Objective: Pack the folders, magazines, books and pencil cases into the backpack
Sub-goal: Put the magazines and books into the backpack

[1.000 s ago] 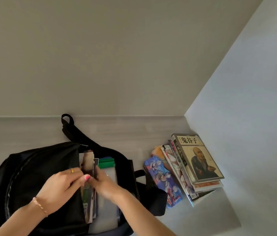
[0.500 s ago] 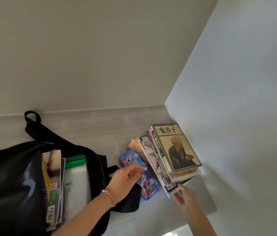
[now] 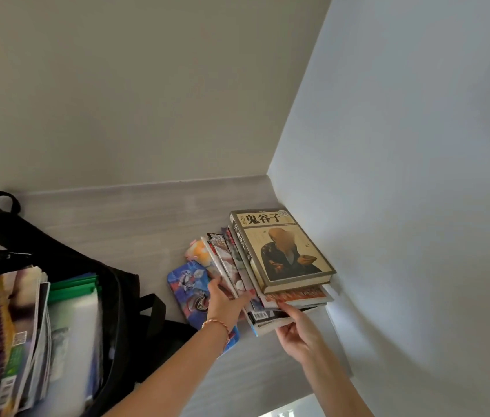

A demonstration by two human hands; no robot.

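An open black backpack (image 3: 123, 293) lies at the left with magazines (image 3: 18, 335) and green-edged folders (image 3: 73, 288) standing inside it. A slanted stack of books and magazines (image 3: 237, 266) sits in the wall corner, a tan hardcover book (image 3: 282, 251) on top. A blue pencil case (image 3: 186, 278) and an orange one (image 3: 197, 251) lie beside the stack. My left hand (image 3: 227, 303) grips the stack's left near edge. My right hand (image 3: 296, 329) pinches the stack's lower near corner, thumb below and fingers on top.
The grey wooden tabletop (image 3: 135, 224) runs into a corner of two pale walls; the right wall (image 3: 403, 206) stands close against the stack. The backpack's strap and loop (image 3: 1, 201) trail toward the back left.
Both hands left the backpack and moved right to the stack. They now hold its near edge, where half a second ago they were only approaching it. The view has shifted right.
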